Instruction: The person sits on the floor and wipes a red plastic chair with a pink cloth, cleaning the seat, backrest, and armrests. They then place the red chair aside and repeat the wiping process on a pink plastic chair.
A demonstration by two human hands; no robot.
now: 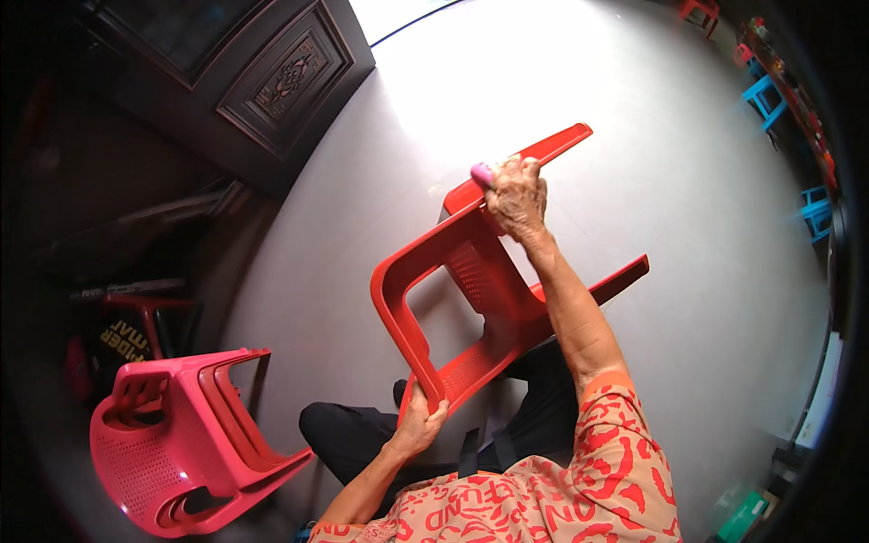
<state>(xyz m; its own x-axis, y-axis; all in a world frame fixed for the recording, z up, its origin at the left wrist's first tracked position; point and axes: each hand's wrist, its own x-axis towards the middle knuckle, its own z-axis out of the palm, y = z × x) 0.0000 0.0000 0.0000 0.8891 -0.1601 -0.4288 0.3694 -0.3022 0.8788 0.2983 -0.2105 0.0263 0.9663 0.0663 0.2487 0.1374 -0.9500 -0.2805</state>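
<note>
A red plastic chair (471, 271) lies tilted on its side in front of me, its legs pointing up and to the right. My left hand (419, 425) grips the chair's lower edge close to my lap. Farther out, my right hand (516, 195) presses a small pink object (482, 173), which looks like a sponge or cloth, against the chair near its far leg. My arm stretches across the seat.
A stack of pinkish-red plastic chairs (181, 443) lies on its side at the lower left. A dark carved wooden door (272, 81) stands at the upper left. Blue stools (768, 95) and a shelf line the right wall. The floor (688, 181) is grey and glossy.
</note>
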